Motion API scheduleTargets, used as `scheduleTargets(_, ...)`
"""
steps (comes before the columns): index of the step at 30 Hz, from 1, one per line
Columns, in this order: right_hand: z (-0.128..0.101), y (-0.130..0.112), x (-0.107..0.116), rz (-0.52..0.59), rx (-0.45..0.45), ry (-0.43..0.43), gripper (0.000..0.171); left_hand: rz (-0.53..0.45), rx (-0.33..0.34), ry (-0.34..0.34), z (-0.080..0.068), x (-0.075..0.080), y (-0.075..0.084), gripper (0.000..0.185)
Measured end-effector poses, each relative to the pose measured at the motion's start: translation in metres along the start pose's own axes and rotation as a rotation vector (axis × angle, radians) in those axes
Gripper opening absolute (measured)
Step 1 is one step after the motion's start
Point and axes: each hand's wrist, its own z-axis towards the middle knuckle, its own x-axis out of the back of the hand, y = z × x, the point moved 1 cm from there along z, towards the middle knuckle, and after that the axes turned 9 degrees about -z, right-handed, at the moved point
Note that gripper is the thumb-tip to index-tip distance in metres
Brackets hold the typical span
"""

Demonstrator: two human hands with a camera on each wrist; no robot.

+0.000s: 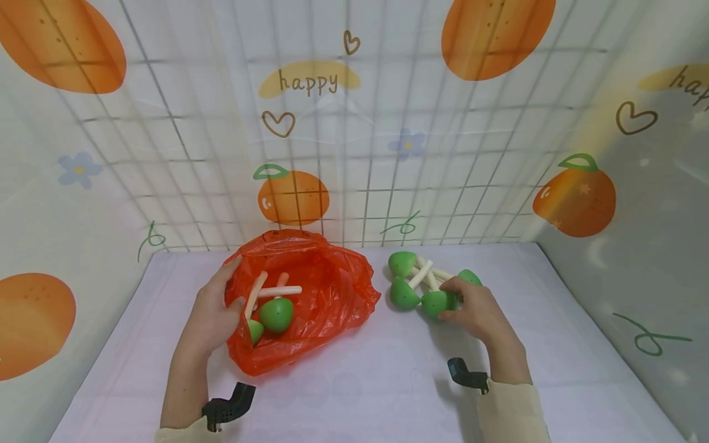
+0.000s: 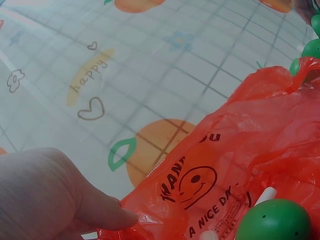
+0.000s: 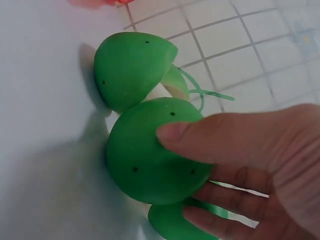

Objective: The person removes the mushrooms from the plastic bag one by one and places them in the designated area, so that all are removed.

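A red plastic bag (image 1: 338, 289) lies with its mouth spread toward me. Inside are green-capped toy mushrooms (image 1: 276, 315) with pale stems. My left hand (image 1: 213, 317) grips the bag's left rim; in the left wrist view its thumb (image 2: 117, 215) pinches the thin red film. Farther right, my right hand (image 1: 473, 307) holds a toy mushroom (image 1: 436, 304) by its green cap, part of a loose cluster. Up close in the right wrist view, the thumb lies over that dotted cap (image 3: 150, 160) with fingers behind it. Another green cap (image 3: 130, 70) sits beside it.
More toy mushrooms (image 1: 402, 264) lie heaped right of the bag, stems crossing. Both stand on a white-covered table (image 1: 343, 400). Behind rises a grid-patterned curtain (image 1: 360, 135) printed with oranges, and similar sheets flank both sides. Each wrist carries a black camera mount (image 1: 229, 406).
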Motion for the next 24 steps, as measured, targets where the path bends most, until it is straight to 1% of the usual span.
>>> scheduleTargets(9,0.001,-0.010,0.005,0.011,-0.030,0.048,0.045,0.014,-0.023,0.006,0.000,0.001,-0.002,0.076)
scheduleTargets(13,0.003,-0.020,0.005,0.019,0.009,0.097,0.043,0.024,-0.025,0.006,0.001,0.002,-0.003,0.076)
scheduleTargets(18,0.003,-0.033,0.003,0.067,0.066,0.154,0.040,0.020,-0.025,0.005,0.001,0.003,-0.003,0.076)
scheduleTargets(20,0.004,-0.038,0.002,0.092,0.080,0.164,0.039,0.017,-0.025,0.007,0.001,0.003,-0.002,0.075)
scheduleTargets(24,0.005,-0.049,-0.001,0.107,0.104,0.179,0.038,0.013,-0.016,0.012,0.000,0.005,-0.002,0.076)
